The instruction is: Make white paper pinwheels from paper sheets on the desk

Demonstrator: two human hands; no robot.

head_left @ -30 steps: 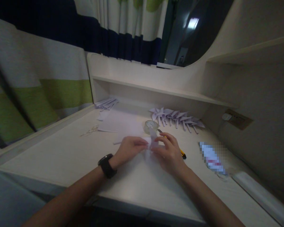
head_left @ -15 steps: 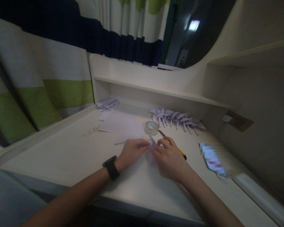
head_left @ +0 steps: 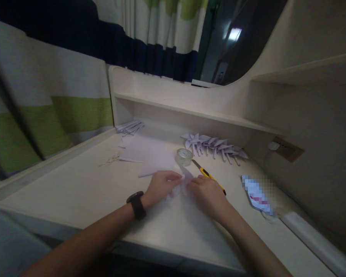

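The left forearm (head_left: 86, 242) and right forearm (head_left: 250, 238) slant inward from the lower edge, bringing both hands close together in front of the body. The left hand (head_left: 160, 186) reaches rightward, thumb and forefinger extended and meeting near their tips. The right hand (head_left: 209, 196) points leftward, its back turned up and its fingers bent inward; its thumb is hard to make out.
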